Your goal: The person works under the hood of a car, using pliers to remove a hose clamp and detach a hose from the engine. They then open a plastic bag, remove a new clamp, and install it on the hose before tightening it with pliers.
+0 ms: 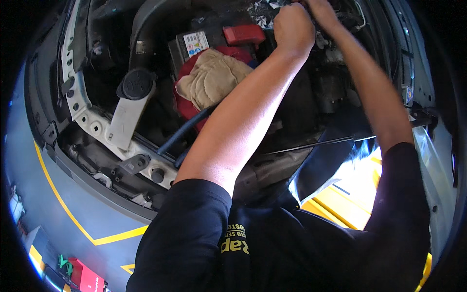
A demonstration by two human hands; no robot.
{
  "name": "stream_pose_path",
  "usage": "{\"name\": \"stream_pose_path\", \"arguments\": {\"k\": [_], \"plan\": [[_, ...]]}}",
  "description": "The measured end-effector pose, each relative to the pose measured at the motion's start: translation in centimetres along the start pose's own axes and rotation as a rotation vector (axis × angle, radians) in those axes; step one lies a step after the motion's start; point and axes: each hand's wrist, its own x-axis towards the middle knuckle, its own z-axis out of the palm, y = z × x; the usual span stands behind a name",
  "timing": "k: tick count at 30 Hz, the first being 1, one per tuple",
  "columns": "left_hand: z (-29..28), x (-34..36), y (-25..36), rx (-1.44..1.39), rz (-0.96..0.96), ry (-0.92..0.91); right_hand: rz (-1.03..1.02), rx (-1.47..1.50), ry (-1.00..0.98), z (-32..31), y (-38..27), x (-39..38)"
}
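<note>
Both my arms reach to the far side of a vehicle's engine bay. My left hand (pixel 295 28) is closed, its back toward me, and what its fingers hold is hidden. Beside it is my right hand (pixel 321 10), partly cut off by the upper edge, so its fingers cannot be made out. Crumpled silvery foil-like scraps (pixel 262 21) lie just left of my left hand. Nearer to me, a bunched beige cloth (pixel 212 77) rests on a red cloth (pixel 184 100), over a battery with a white label (pixel 196 43). A red plastic cover (pixel 243 35) sits beside the battery.
A white filler neck with a black cap (pixel 137 84) stands left, by the pale front frame (pixel 92 125). A dark blue hose (pixel 185 130) runs under my left forearm. A thin rod (pixel 316 144) crosses the bay's near side. A red box (pixel 86 276) stands on the floor, lower left.
</note>
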Motion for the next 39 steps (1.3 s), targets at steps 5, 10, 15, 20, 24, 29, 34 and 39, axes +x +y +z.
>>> {"name": "stream_pose_path", "arguments": {"k": [5, 10, 15, 20, 24, 29, 34, 39], "plan": [[0.9, 0.3, -0.6, -0.014, 0.007, 0.049, -0.104, -0.036, 0.012, -0.1, -0.2, 0.3], [1.6, 0.2, -1.2, -0.078, -0.005, 0.009, -0.031, 0.002, -0.075, 0.2, -0.3, 0.7], [1.7, 0.0, -1.4, 0.016, 0.034, 0.015, -0.124, -0.272, 0.102, 0.1, -0.5, 0.3], [2.0, 0.2, -1.8, 0.021, 0.091, 0.056, -0.119, -0.256, 0.094, 0.3, -0.4, -0.1], [2.3, -0.2, -1.7, -0.043, 0.120, 0.150, -0.150, -0.227, 0.134, 0.3, -0.2, 0.1], [1.1, -0.2, -1.3, -0.124, -0.007, 0.032, -0.129, -0.149, 0.119, 0.0, 0.2, 0.3], [0.8, 0.0, -1.0, -0.260, -0.154, -0.041, -0.054, 0.141, 0.051, -0.1, 0.9, 0.5], [1.8, 0.4, -2.1, -0.389, -0.124, 0.095, -0.074, 0.027, 0.023, 0.0, 1.3, 0.8]]}}
